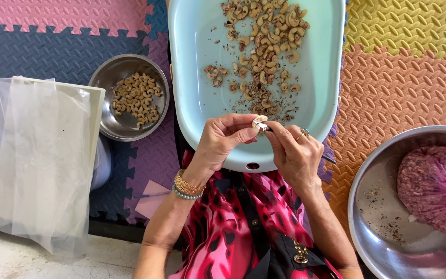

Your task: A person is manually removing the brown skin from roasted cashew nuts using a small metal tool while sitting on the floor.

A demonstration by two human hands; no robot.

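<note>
My left hand (223, 138) pinches a single cashew nut (259, 120) between thumb and fingers, just above the near rim of a light blue plastic tub (194, 77). My right hand (295, 152) grips a thin dark-handled tool (328, 158) whose metal tip touches the nut. A ring sits on one right finger, and gold and bead bracelets circle my left wrist. Inside the tub lie several unpeeled cashews (267, 31) and brown skin flakes (264, 101).
A steel bowl (110, 77) of peeled cashews (136, 98) rests on the left. Clear plastic bags (40, 155) drape over a white object further left. At right, a larger steel bowl (372, 217) holds a tied pink bag (434, 186). Coloured foam mats (403, 77) cover the floor.
</note>
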